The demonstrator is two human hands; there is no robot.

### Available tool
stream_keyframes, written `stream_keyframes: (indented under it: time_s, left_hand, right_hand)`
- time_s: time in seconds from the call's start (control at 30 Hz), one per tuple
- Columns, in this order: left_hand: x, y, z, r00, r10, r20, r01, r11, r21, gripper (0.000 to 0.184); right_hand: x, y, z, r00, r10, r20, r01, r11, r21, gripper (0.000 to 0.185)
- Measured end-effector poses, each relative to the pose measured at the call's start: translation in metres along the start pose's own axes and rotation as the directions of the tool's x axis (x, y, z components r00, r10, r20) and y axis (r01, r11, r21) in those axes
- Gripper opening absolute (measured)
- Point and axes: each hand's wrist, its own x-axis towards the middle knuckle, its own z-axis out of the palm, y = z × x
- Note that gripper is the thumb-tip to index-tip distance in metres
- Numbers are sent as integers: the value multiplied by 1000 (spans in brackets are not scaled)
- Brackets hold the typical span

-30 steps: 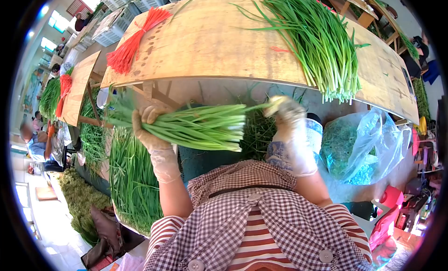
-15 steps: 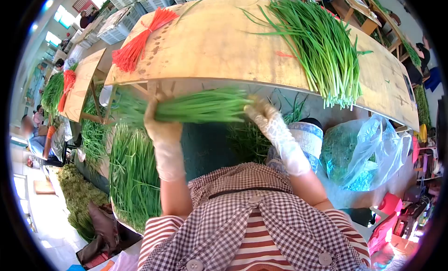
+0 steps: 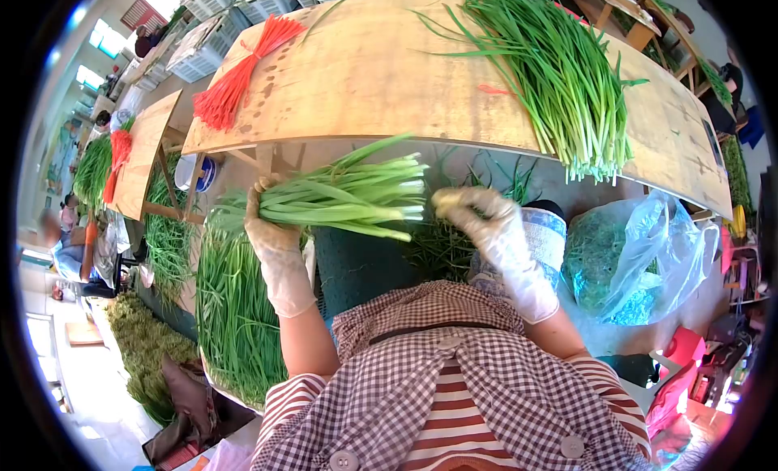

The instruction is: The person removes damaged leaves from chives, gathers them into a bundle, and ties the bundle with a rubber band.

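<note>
A bunch of long green leaves [image 3: 340, 197], pale stalk ends fanned rightward, lies sideways in the left hand [image 3: 271, 232], near the right hand [image 3: 488, 221].

The counter [image 3: 389, 74] is wood, smooth with darker stains — right of its near edge, a clear plastic bag [image 3: 644, 260], glossy and crinkled; below it, a checked cloth apron [image 3: 438, 341].

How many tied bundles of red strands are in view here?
2. One bundle lies at the left end of the large wooden table; the other bundle is on the smaller table at far left. More may be hidden in the background.
</note>
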Motion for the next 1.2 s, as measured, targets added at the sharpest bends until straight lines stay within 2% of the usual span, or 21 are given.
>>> stream_keyframes:
  time_s: [0.03,0.1,0.17,0.27,0.37,0.4,0.5,0.53,0.63,0.67,0.73,0.83,0.87,0.93,0.97,1.0,1.03,1.1,1.13,1.17,1.2]
  left_hand:
    - [-3,-1,-1,999,-16,-31,16,1000,-13,20]
    - [-6,-3,-8,997,-51,-52,50,999,-15,21]
    - [-6,-1,-12,992,-111,-65,106,991,-81,22]
    - [7,0,-29,991,-98,-87,98,995,-8,26]
    - [0,-1,-20,986,-100,-132,102,995,15,28]
    - [-3,-1,-16,983,-102,-150,106,994,17,29]
    - [-4,-1,-18,988,-106,-114,105,994,-13,29]
    - [-1,-2,-21,987,-121,-109,118,993,-28,29]
    - [0,-6,-29,982,-180,-66,173,980,-93,29]
    - [-1,-8,-30,977,-210,-29,204,971,-126,29]
    - [-1,-7,-32,970,-243,-6,237,954,-184,28]
    - [-3,4,-25,984,-160,-72,157,986,-53,27]
    - [-9,6,-19,989,-126,-78,128,992,20,26]
    - [-3,10,-31,981,-190,-29,187,979,-83,26]
    - [1,11,-39,975,-221,-4,219,967,-131,26]
    - [3,10,-45,986,-169,-13,167,983,-79,26]
    - [-6,15,-32,990,-74,-121,79,996,36,27]
    - [-23,27,-8,947,144,-289,-58,956,287,28]
    - [-9,44,-32,953,130,-274,-73,975,211,29]
    - [11,58,-59,958,147,-248,-107,980,168,30]
    - [18,65,-72,969,127,-213,-102,987,123,30]
  right_hand:
    - [3,-3,-4,988,-8,-155,12,1000,28,16]
    - [12,-2,-12,971,-31,-237,53,994,90,18]
    - [14,-9,-16,973,-23,-228,-9,991,-136,20]
    - [22,12,-9,974,38,-222,-54,996,-66,23]
    - [23,7,6,949,-159,-273,152,987,-46,26]
    - [25,-1,8,931,-258,-258,223,962,-158,29]
    - [31,-9,12,951,-267,-155,240,955,-173,33]
    - [31,-18,17,957,-234,-170,192,954,-230,31]
    - [33,-15,25,995,7,-104,-15,997,-79,27]
    - [33,-8,28,988,-78,-131,66,994,-92,22]
    - [31,-6,25,979,-84,-185,70,994,-79,19]
    - [21,8,13,966,-93,-242,84,995,-48,15]
    - [16,21,8,961,-35,-275,47,998,37,14]
    - [7,44,1,951,57,-303,12,976,219,14]
    - [2,52,-4,941,97,-325,-33,980,195,15]
    - [-2,47,-13,918,70,-391,3,983,184,15]
    - [-5,44,-25,889,43,-456,39,985,170,15]
    - [-10,70,-72,824,138,-549,-13,974,225,17]
    - [-12,84,-90,863,23,-504,-90,990,-110,18]
    - [-15,97,-103,906,-62,-418,-139,889,-435,21]
    - [-17,105,-108,947,-110,-303,-148,686,-712,23]
